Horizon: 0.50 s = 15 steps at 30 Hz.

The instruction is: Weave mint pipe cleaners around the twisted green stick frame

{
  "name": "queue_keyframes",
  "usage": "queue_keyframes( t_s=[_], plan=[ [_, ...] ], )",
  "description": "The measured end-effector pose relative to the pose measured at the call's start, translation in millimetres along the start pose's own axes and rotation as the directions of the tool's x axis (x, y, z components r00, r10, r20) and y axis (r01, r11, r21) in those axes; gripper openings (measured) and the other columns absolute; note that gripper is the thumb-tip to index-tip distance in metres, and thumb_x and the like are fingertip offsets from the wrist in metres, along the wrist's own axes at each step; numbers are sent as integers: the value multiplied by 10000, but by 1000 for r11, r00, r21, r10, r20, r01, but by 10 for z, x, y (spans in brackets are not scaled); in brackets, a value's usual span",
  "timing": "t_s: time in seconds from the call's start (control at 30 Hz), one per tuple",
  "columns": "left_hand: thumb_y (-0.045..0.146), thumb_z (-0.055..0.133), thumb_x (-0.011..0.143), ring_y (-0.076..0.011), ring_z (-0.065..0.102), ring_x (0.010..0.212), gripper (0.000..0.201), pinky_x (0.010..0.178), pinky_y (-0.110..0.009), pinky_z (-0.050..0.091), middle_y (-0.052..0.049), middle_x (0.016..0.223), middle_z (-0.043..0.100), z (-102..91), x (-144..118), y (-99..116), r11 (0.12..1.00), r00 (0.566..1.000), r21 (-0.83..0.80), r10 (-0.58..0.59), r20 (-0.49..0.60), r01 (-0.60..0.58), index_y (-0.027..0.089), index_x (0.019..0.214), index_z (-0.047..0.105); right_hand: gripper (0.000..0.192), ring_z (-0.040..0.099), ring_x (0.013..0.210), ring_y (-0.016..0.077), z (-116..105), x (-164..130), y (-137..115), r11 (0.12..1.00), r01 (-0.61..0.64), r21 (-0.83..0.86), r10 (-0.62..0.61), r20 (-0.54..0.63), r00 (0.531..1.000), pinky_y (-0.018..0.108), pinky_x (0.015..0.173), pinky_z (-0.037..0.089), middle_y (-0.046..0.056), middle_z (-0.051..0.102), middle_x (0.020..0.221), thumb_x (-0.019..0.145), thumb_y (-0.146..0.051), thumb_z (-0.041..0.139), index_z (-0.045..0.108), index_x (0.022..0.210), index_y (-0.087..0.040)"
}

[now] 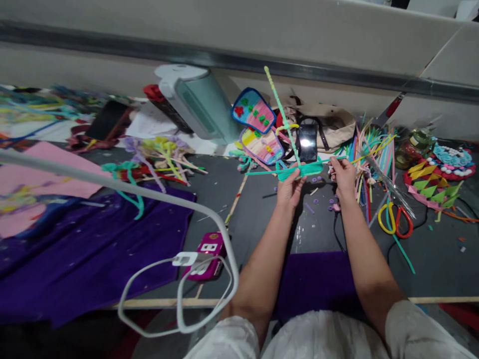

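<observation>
We pinched green pipe-cleaner piece (313, 171) near its middle with left hand (290, 190); right hand (344, 175) pinched green strand (325, 161) near right end. Piece spread either side of left grip, yellow-green stem (277, 99) rising from it. Glass jar (407, 150) stood well right; contents we couldn't make out. Grey tabletop (318, 234) showed between forearms (368, 249), purple cloth (316, 279) nearer us.

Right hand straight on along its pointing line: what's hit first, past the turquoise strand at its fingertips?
Likely the beige bag; the right hand points roughly that way. Depth and height are unclear, so it might pass above.
</observation>
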<state>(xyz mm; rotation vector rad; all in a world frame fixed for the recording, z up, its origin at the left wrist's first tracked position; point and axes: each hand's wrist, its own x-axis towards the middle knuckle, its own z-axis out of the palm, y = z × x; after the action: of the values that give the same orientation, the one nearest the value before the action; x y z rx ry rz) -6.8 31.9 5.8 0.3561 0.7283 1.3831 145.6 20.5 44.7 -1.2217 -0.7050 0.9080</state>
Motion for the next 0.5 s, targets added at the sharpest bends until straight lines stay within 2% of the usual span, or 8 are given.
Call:
queue_keyframes(
  t_s=[0.13, 0.2, 0.27, 0.37, 0.5],
  plan=[
    [53, 736, 795, -111, 747, 764, 484, 690, -173, 607, -54, 1051, 797, -12, 13, -24, 1000, 1000, 7, 12, -11, -12, 210, 1252, 698, 339, 469, 523, 84, 8, -24, -16, 990, 135, -35, -136, -33, 990, 205, 436, 322, -49, 600, 631, 748, -525, 728, 635, 737, -200],
    [63, 760, 776, -121, 750, 762, 476, 677, -179, 610, -53, 1009, 799, -9, 13, -42, 1000, 1000, 14, 8, -18, -8, 199, 1229, 706, 307, 483, 543, 92, 19, -69, -56, 968, 237, -84, -239, -23, 971, 214, 480, 370, -47, 575, 619, 801, -499, 695, 645, 729, -204],
    [73, 797, 743, -134, 751, 751, 465, 660, -190, 612, -56, 966, 799, 2, 8, -68, 1000, 1000, 22, 16, -22, -16, 182, 1189, 721, 271, 550, 630, 116, 47, -139, -107, 927, 349, -140, -352, 7, 936, 236, 575, 454, -18, 615, 679, 843, -453, 672, 663, 732, -206],
    [83, 831, 702, -140, 742, 724, 414, 641, -204, 609, -60, 938, 797, 21, -4, -123, 998, 998, 33, 59, -14, -58, 161, 1100, 747, 181, 624, 761, 161, 126, -279, -170, 846, 500, -183, -484, 127, 866, 302, 704, 532, 42, 702, 875, 889, -380, 646, 724, 878, -217],
    [32, 762, 758, -97, 712, 704, 219, 695, -174, 570, -1, 824, 771, 21, -19, -217, 985, 985, 57, 165, -52, -163, 138, 950, 743, 189, 658, 896, 207, 273, -483, -182, 634, 702, -323, -602, 364, 711, 360, 818, 549, 76, 714, 946, 950, -278, 575, 758, 972, -242]
  ],
)
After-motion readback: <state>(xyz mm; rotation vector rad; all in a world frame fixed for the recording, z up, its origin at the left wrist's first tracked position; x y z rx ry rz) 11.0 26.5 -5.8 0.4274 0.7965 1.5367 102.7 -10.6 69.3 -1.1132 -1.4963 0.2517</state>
